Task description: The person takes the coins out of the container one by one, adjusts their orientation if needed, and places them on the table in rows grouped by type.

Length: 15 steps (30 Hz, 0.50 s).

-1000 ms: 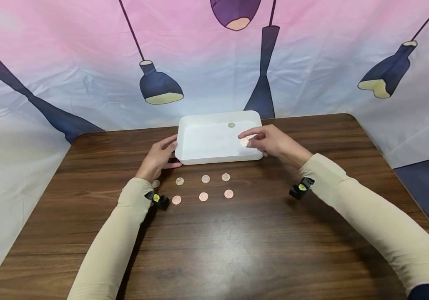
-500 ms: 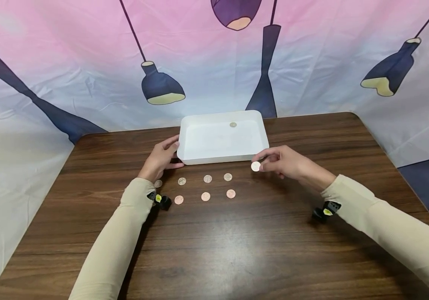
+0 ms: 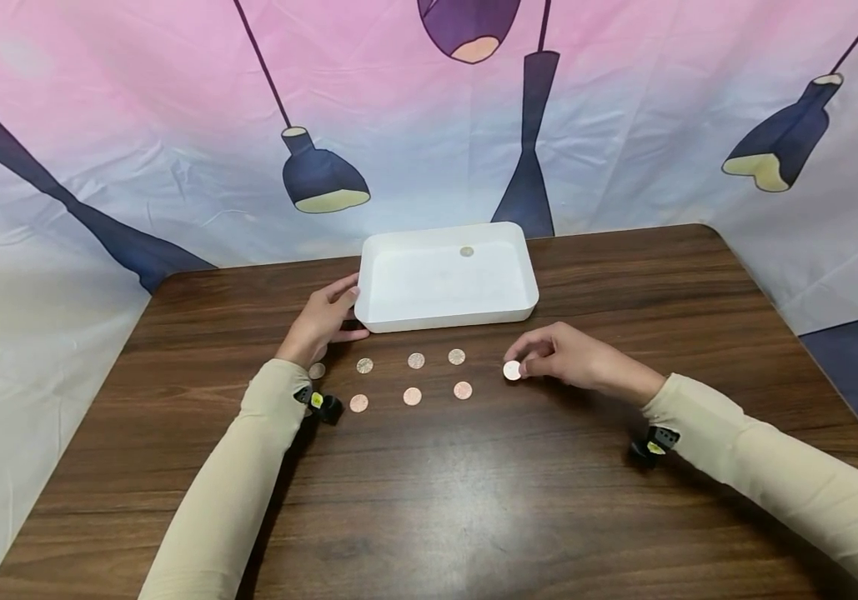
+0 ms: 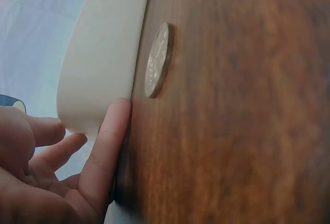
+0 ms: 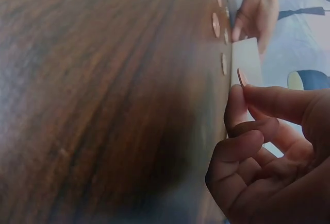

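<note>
My right hand (image 3: pixel 519 360) pinches a silver coin (image 3: pixel 512 371) between thumb and forefinger, low over the table just right of two rows of coins (image 3: pixel 416 360). The right wrist view shows that coin (image 5: pixel 241 77) edge-on at my fingertips (image 5: pixel 234 98). A white tray (image 3: pixel 398 287) stands behind the rows with one coin (image 3: pixel 466 251) near its far wall. My left hand (image 3: pixel 348 313) rests against the tray's front left corner, fingers fairly straight. In the left wrist view my thumb (image 4: pixel 111 141) touches the tray's wall (image 4: pixel 103 49), and a coin (image 4: pixel 157 62) lies close by.
The far row holds silver coins, one (image 3: pixel 317 371) right beside my left wrist; the near row holds three copper ones (image 3: pixel 412 396). The brown wooden table (image 3: pixel 474 500) is bare in front of me. A printed curtain (image 3: pixel 173 167) hangs close behind and at both sides.
My right hand has carried the silver coin out from over the tray, toward me and down to the table at the right end of the coin rows. The left hand has stayed put.
</note>
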Tool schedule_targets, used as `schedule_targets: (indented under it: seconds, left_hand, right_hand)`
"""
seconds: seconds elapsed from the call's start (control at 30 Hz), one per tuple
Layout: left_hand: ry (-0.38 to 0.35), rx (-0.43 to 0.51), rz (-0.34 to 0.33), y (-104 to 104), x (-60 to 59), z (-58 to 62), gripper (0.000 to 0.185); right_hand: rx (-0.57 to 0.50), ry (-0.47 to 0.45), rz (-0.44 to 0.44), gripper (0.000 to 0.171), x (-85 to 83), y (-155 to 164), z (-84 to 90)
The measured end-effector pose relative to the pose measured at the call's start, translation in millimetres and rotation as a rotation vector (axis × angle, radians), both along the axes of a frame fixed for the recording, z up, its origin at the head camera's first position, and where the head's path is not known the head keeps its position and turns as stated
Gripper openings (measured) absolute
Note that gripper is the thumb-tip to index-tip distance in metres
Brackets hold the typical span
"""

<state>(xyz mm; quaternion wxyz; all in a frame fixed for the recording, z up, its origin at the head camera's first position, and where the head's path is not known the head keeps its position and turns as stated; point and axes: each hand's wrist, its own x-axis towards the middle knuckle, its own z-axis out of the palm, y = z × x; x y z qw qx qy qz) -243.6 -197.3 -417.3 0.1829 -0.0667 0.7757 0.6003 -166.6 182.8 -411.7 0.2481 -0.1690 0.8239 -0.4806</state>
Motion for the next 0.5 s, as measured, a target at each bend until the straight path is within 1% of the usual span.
schedule_targets:
  seconds: [0.13, 0.2, 0.3, 0.5]
  left_hand:
    - [0.000, 0.002, -0.001, 0.2, -0.7, -1.0, 0.054]
    - [0.001, 0.002, -0.001, 0.1, -1.0, -1.4, 0.054]
    - [0.002, -0.004, -0.003, -0.2, -1.2, -1.8, 0.054]
    - [-0.002, -0.006, -0.007, -0.9, -1.2, -1.7, 0.054]
  right_hand:
    - [0.049, 0.065, 0.048, 0.014, 1.5, -2.9, -3.9]
    - [0.080, 0.082, 0.061, 0.011, 2.1, -4.2, -4.2]
    - [0.127, 0.097, 0.065, 0.007, 2.6, -5.4, -4.5]
    - [0.221, 0.152, 0.051, 0.008, 4.2, -10.4, -5.7]
